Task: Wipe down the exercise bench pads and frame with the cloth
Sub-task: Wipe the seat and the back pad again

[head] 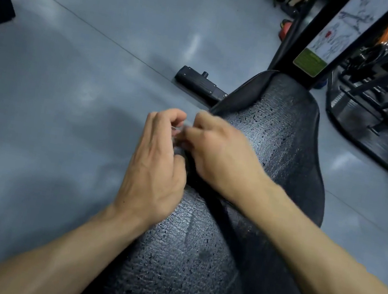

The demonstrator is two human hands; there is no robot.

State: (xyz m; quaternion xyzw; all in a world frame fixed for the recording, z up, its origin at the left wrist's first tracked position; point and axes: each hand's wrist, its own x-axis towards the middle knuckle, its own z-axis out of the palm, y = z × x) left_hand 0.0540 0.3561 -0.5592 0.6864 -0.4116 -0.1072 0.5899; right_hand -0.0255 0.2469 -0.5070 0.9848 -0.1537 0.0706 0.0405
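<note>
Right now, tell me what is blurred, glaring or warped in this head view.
Head view: the fingertips where the left hand meets the right hand are smeared by motion, so anything held there is unreadable; soft ceiling-light glare patches the grey floor; the wet pad glints with droplets; the wide lens bows the floor seam and the upright post; the far racks are dim and soft.

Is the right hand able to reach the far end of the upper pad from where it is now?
Probably yes. The right hand already rests over the pad's left edge, and the wet black surface beyond it toward the upright post shows nothing lying in the way.
</note>
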